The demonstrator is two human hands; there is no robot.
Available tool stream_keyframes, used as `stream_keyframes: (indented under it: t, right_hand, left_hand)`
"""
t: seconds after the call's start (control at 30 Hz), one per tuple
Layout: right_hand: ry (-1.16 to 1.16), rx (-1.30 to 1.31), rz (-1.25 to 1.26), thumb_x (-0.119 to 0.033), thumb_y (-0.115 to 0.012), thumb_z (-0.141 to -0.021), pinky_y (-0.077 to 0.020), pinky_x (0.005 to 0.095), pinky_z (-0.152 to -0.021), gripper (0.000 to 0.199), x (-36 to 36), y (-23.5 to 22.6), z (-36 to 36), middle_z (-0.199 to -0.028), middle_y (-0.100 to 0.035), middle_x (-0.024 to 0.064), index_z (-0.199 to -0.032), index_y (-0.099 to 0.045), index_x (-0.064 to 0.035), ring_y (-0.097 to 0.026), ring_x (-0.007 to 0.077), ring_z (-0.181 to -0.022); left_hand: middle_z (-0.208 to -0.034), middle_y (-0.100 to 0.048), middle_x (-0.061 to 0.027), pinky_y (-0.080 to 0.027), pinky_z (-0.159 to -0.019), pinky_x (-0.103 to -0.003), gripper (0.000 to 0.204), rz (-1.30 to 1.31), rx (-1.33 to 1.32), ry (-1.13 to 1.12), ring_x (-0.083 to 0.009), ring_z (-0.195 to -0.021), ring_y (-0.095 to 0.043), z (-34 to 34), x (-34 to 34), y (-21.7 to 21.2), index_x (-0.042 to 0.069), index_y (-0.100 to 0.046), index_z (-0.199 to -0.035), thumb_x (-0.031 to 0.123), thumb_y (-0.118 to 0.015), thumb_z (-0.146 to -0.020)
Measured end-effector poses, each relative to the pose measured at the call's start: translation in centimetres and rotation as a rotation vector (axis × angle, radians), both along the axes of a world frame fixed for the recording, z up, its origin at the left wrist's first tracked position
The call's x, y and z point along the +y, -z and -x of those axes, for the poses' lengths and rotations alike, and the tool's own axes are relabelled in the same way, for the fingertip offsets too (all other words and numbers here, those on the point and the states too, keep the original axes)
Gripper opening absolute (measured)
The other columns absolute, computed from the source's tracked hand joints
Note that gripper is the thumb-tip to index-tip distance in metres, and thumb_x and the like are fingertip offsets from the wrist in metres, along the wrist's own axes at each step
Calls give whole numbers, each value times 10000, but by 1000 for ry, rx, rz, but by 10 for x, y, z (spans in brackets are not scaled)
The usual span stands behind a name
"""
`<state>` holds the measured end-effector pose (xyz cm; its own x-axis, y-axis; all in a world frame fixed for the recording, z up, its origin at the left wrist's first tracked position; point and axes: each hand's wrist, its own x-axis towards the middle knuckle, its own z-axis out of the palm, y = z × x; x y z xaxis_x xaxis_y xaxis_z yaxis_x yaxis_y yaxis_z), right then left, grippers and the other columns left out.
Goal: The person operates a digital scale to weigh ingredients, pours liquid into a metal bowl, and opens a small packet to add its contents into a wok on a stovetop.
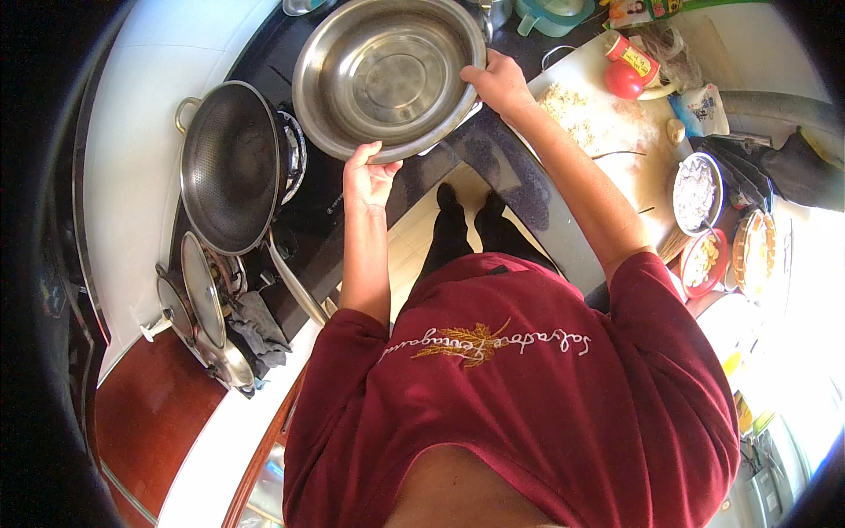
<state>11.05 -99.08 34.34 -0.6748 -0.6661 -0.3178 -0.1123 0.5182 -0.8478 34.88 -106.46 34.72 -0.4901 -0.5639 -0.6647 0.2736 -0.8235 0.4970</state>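
Observation:
A wide stainless steel basin [393, 81] is between my two hands, its bare inside facing up. My left hand [371, 176] grips the near rim, thumb over the edge and fingers curled underneath. On the right side of the rim, my right hand [502, 84] holds on with its thumb on top; its other fingers are partly hidden. The basin hangs over the dark counter [330, 211] and its front edge. A dark wok [231, 167] with a long metal handle is to the left of the basin.
Pot lids [202, 289] and a grey cloth [261, 327] lie at the left. Right of the basin, a cutting board [607, 123] bears chopped bits and a red tomato [623, 80]. Farther right stand a white bowl [698, 192] and a red bowl [704, 264] of food. A teal container [553, 16] is at the back.

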Motion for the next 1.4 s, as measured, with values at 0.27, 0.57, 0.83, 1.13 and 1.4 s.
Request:
stream_keyframes:
  t: [0.27, 0.57, 0.83, 1.13, 1.4]
  right_hand:
    - [-50, 46, -21, -347, -550, -674, -453, 376, -797, 411, -1, -7, 9, -843, -627, 202, -912, -594, -15, -604, 326, -864]
    - [-22, 1, 31, -516, -565, -757, -464, 303, -722, 664, 2, 5, 11, -951, -586, 137, -1130, -512, 31, -562, 194, -859]
    - [115, -151, 65, -549, -507, -776, -423, 317, -853, 719, 21, 2, 3, -1063, -581, 191, -1187, -476, 41, -571, 257, -972]
    - [283, -472, 166, -396, -491, -865, -471, 265, -605, 455, 78, 15, -50, -901, -615, 99, -1001, -542, 36, -597, 147, -716]
    - [-113, -329, -80, -191, -521, -849, -455, 291, -570, 212, 147, 59, -135, -665, -606, 71, -794, -570, 8, -557, 151, -581]
  left_hand:
    - [-725, -623, -103, -527, -500, -292, 114, -2, -88, 37, -214, -594, -619, 9, -6, 8, 21, -562, -791, 122, -596, -752]
    - [-897, -609, -252, -531, -475, -278, 591, 2, -89, 160, -274, -639, -635, 11, -8, 2, -48, -504, -1055, 471, -585, -786]
    - [-1068, -508, -333, -540, -536, -303, 740, 25, -132, 137, -309, -705, -629, 6, -8, -2, -16, -347, -1200, 537, -574, -762]
    - [-1208, -403, -316, -526, -521, -334, 778, -13, -81, 82, -327, -704, -617, -26, 33, 9, 75, -183, -1272, 567, -530, -778]
    - [-734, -575, -89, -459, -565, -281, 147, 13, -159, 573, -187, -599, -561, -33, 131, 50, 56, -495, -910, 196, -469, -872]
